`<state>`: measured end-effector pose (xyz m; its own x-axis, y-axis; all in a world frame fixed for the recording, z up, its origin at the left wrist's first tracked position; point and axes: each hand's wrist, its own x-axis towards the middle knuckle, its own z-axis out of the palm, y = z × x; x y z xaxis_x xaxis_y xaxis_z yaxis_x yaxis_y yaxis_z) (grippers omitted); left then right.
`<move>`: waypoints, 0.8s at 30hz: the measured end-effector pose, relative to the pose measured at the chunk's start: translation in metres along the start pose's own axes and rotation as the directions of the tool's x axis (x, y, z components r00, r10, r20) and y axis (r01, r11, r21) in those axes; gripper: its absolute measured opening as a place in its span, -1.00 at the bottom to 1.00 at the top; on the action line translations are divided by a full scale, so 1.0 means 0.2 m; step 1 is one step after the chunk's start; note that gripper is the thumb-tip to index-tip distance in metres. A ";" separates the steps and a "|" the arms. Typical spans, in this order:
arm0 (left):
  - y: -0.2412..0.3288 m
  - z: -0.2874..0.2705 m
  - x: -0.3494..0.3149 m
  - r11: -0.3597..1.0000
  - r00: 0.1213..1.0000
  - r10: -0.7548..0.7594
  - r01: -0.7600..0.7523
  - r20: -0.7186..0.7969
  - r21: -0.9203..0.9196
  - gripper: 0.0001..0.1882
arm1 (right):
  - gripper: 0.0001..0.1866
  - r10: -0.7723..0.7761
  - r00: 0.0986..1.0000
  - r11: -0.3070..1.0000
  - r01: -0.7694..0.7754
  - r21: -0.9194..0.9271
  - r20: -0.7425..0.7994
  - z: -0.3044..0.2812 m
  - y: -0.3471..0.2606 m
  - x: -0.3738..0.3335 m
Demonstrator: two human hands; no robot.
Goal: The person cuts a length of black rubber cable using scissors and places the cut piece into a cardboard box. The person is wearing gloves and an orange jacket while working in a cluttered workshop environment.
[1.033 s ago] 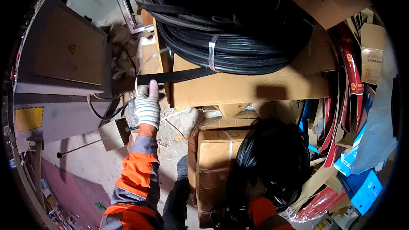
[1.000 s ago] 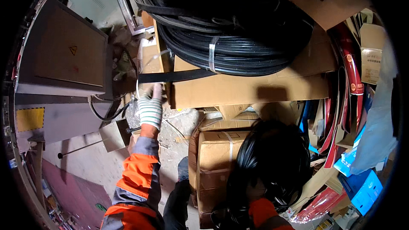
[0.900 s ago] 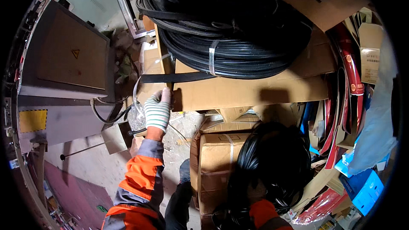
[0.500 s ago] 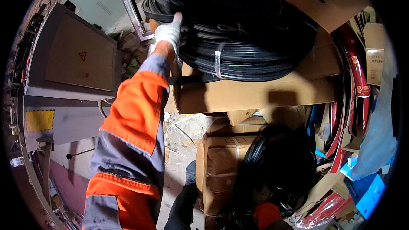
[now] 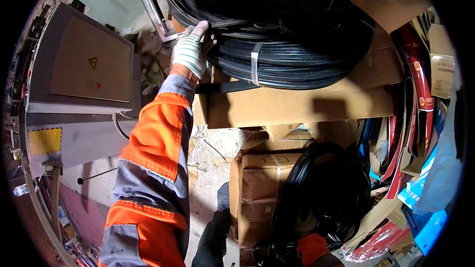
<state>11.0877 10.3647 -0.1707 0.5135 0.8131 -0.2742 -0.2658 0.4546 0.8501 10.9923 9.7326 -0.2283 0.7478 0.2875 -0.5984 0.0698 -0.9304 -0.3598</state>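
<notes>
My left hand (image 5: pixel 190 52), in a white striped glove with bare fingertips, is at the left edge of a large coil of flat black strip (image 5: pixel 297 66). Its thumb and index finger are apart, with the tips against or very near the coil; nothing shows between them. A pale band ties the front of this coil, which rests on a cardboard box (image 5: pixel 297 106). Lower right, my right hand (image 5: pixel 306 223) reaches in deep shadow into a smaller loose coil of black cord (image 5: pixel 292 188). Its fingers are mostly hidden but appear wrapped round the loops.
A strapped brown carton (image 5: pixel 257 188) stands below, beside my leg (image 5: pixel 215 240). Grey electrical cabinet (image 5: pixel 91 59) at left, with a metal frame (image 5: pixel 151 7) behind it. Red and blue packaging (image 5: pixel 420 84) and cardboard scraps crowd the right side. A thin wire (image 5: pixel 213 151) lies on the floor.
My left hand has drawn back slightly down and left from the large coil, its fingers spreading from their earlier hold at the edge. My right hand stays at the smaller coil.
</notes>
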 end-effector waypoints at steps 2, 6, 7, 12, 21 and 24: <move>-0.01 -0.01 0.00 1.000 1.000 0.003 -0.003 0.011 0.026 -0.76 | -0.56 0.021 0.999 0.990 -0.027 -0.140 -0.043 0.06 0.08 0.00; 0.02 0.05 -0.01 0.987 1.000 0.011 -0.007 -0.020 0.158 -0.68 | -0.56 0.186 0.981 0.972 -0.177 -0.157 0.051 0.03 0.01 0.04; 0.03 0.05 -0.01 0.983 0.999 0.013 -0.006 -0.035 0.183 -0.68 | -0.56 0.155 0.987 0.978 -0.148 -0.145 0.038 0.02 -0.01 0.04; 0.07 0.13 -0.02 0.946 0.989 0.065 -0.020 -0.131 0.324 -0.63 | -0.57 0.106 0.993 0.987 -0.097 -0.129 0.061 -0.01 -0.05 0.04; 0.00 -0.04 0.00 0.980 0.996 -0.076 0.082 -0.042 0.181 -0.81 | -0.54 0.266 0.962 0.953 -0.254 -0.164 0.061 -0.05 -0.14 0.03; 0.00 -0.02 0.01 0.986 0.995 -0.103 0.104 -0.016 0.132 -0.83 | -0.54 0.171 0.984 0.971 -0.178 -0.161 -0.053 0.03 -0.02 0.01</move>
<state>11.0851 10.3675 -0.1735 0.5250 0.7679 -0.3670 -0.1007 0.4843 0.8691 10.9906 9.7384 -0.2323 0.7825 0.1116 -0.6125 0.0412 -0.9909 -0.1279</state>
